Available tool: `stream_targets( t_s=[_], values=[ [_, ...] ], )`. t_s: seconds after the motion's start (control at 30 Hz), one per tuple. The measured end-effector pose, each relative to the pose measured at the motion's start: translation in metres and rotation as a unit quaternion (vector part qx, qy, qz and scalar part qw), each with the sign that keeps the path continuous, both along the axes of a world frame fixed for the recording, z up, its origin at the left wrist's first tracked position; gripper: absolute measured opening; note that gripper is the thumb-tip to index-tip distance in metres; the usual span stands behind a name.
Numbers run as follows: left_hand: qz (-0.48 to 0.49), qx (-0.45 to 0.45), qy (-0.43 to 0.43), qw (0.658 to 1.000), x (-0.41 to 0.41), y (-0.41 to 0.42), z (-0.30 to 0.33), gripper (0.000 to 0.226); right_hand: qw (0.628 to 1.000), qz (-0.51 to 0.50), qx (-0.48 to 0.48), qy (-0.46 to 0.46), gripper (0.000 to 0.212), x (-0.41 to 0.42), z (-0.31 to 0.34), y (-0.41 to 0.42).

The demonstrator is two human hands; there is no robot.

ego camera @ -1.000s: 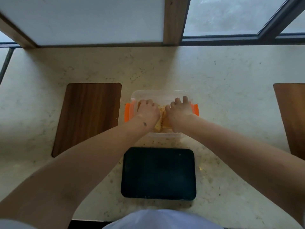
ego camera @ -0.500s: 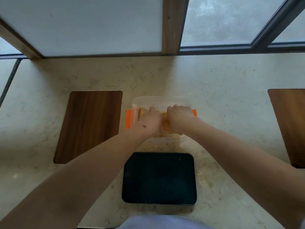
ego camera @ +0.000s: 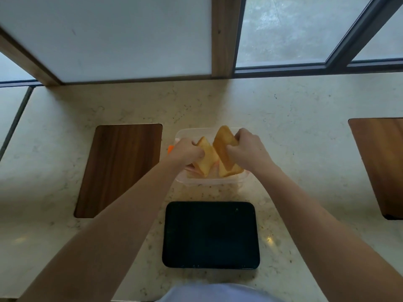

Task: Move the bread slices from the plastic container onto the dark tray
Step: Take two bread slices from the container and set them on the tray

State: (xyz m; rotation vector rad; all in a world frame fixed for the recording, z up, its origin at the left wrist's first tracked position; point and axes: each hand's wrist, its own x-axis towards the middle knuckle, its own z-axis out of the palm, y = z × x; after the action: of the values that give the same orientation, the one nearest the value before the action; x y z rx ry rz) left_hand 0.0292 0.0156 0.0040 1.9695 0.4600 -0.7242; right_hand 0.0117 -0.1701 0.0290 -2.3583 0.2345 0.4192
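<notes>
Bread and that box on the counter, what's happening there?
A person is lifting bread out of the clear container. The left hand grips one stack of slices and the right hand grips another, both tilted above the container. The dark tray sits nearer the person with no bread on it. Wooden boards lie to either side.

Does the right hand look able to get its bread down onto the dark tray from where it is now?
Probably yes. The right hand grips its bread slices lifted over the plastic container. The dark tray lies just nearer the person, bare, with nothing between them.
</notes>
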Motion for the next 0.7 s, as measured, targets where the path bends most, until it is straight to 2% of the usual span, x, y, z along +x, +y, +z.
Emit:
stream_targets(
  t_s=[0.2,0.33,0.47,0.6,0.7],
  values=[
    [0.089,-0.054,-0.062,0.993,-0.03,0.011,0.033,0.024,0.995,-0.055,0.084,-0.019,0.012,-0.025,0.017,-0.008],
    [0.141,-0.108,-0.089,0.98,-0.073,0.027,0.053,0.043,0.977,-0.118,0.175,-0.013,0.018,-0.053,0.03,-0.02],
    [0.197,-0.177,-0.09,0.96,-0.124,0.041,0.051,0.038,0.929,-0.171,0.322,0.059,0.024,-0.094,0.024,-0.026],
    [0.238,-0.168,-0.047,0.955,-0.174,0.053,0.022,0.031,0.882,-0.197,0.404,0.143,0.028,-0.142,-0.001,-0.026],
    [0.283,-0.157,-0.013,0.946,-0.21,0.064,-0.003,0.05,0.866,-0.222,0.408,0.187,0.022,-0.176,-0.022,-0.026]
  ],
)
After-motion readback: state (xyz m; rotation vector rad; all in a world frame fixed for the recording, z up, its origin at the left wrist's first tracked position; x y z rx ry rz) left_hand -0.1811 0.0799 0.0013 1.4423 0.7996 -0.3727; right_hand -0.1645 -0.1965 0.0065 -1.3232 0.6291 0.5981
